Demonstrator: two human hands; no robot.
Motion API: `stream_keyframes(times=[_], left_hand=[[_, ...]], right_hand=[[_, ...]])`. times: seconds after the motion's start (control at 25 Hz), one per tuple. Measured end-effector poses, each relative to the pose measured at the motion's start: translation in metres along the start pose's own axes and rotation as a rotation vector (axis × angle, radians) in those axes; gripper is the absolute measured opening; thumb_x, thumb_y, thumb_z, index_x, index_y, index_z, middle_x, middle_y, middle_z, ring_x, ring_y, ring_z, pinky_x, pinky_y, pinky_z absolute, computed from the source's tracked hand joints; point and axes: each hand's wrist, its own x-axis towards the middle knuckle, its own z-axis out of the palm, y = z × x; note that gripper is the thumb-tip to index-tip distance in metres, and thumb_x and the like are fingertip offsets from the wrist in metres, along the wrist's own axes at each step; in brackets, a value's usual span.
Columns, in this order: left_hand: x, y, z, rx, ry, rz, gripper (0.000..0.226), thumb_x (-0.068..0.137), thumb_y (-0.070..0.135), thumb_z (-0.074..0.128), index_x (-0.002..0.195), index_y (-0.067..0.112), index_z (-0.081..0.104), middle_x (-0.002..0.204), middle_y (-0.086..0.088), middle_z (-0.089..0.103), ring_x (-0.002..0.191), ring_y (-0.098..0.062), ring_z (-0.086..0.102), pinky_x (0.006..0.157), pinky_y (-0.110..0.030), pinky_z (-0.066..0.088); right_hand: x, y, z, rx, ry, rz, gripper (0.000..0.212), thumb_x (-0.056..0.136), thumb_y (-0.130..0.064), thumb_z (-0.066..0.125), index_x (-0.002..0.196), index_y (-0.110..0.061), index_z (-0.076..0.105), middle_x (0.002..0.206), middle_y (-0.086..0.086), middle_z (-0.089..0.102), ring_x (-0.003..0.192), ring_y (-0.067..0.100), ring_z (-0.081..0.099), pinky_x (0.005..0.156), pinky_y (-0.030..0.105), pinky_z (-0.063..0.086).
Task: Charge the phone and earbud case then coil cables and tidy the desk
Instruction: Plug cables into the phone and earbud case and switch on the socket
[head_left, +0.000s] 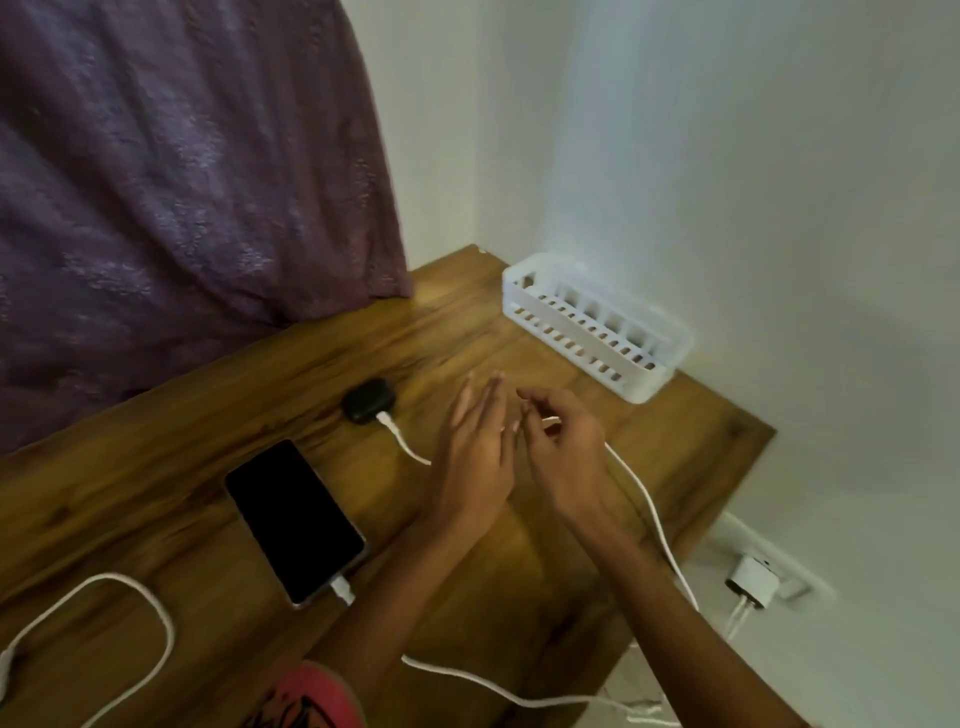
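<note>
**Desk, cable-tidying stage: items listed from near edge to far corner**

1. Pink sleeve (311, 691), at the near edge, partly out of view.
2. Phone cable (106, 576), white. It lies in one wide slack loop at the near left corner and is plugged into the phone's near end.
3. Loose cable run (519, 700), white, crossing the near right edge. Which charger it serves cannot be told.
4. Phone (293, 519), screen dark, flat on the desk (156, 415) left of centre.
5. Left hand (472, 457), mid-desk, fingers straight and together, holding nothing.
6. Right hand (561, 452), just beside the left. Its fingers are curled and appear to pinch the earbud cable (400, 439), which then trails off the right edge toward the wall charger (753, 579).
7. Earbud case (369, 400), black, beyond the hands toward the far edge, cable plugged in.
8. Basket (597, 332), white and slotted, at the far right corner against the wall.
9. Purple curtain (182, 182), overhanging the far left edge.

**Handling note (judgement):** both devices look connected, so coiling the slack appears to be the current step. The flat left hand would serve as a former. Loops should be wound loosely, drawing slack from the charger side so the plug is not tugged from the light case.
</note>
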Motion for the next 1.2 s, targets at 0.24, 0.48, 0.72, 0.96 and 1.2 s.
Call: stream_keyframes(times=[0.24,0.48,0.72,0.96,1.2], left_hand=[[-0.013,0.075,0.072,-0.059,-0.217,0.336,0.050,0.094,0.030,0.037,0.137,0.004,0.040,0.142,-0.012,0.043,0.139,-0.026,0.025,0.111,-0.040,0.025],[-0.008,0.115,0.141,0.132,-0.438,0.654,0.061,0.094,0.042,0.034,0.140,0.002,0.030,0.147,-0.014,0.034,0.139,-0.027,0.014,0.112,-0.041,0.004],[0.009,0.113,0.185,0.358,-0.534,0.694,0.076,0.092,0.053,0.026,0.146,0.005,0.002,0.157,-0.011,0.000,0.144,-0.025,-0.005,0.114,-0.035,-0.006],[0.015,0.105,0.197,0.388,-0.492,0.748,0.080,0.089,0.059,0.023,0.146,0.004,0.008,0.156,-0.013,0.004,0.144,-0.026,0.002,0.111,-0.034,-0.003],[0.016,0.105,0.197,0.299,-0.531,0.716,0.086,0.080,0.058,0.021,0.146,0.006,0.006,0.157,-0.008,0.001,0.143,-0.018,-0.003,0.111,-0.029,-0.005]], right_hand=[[-0.053,0.060,-0.114,-0.151,0.350,0.068,0.018,0.087,-0.006,0.058,0.099,-0.016,0.068,0.089,-0.009,0.063,0.082,0.011,0.059,0.072,0.028,0.049],[-0.133,0.163,-0.187,-0.362,0.471,0.406,0.021,0.089,-0.006,0.055,0.106,-0.012,0.065,0.100,-0.002,0.060,0.097,0.022,0.058,0.079,0.030,0.047],[-0.170,0.253,-0.194,-0.640,0.248,0.553,0.047,0.092,-0.010,0.049,0.137,-0.009,0.038,0.138,0.009,0.047,0.123,0.023,0.046,0.100,0.029,0.038],[-0.148,0.323,-0.189,-0.970,-0.029,0.617,0.081,0.087,-0.008,0.047,0.147,-0.013,-0.007,0.113,0.011,0.054,0.095,0.023,0.050,0.084,0.034,0.042],[-0.126,0.369,-0.182,-1.073,-0.060,0.675,0.089,0.086,-0.011,0.050,0.145,-0.013,-0.017,0.115,0.011,0.055,0.101,0.026,0.051,0.088,0.038,0.041]])
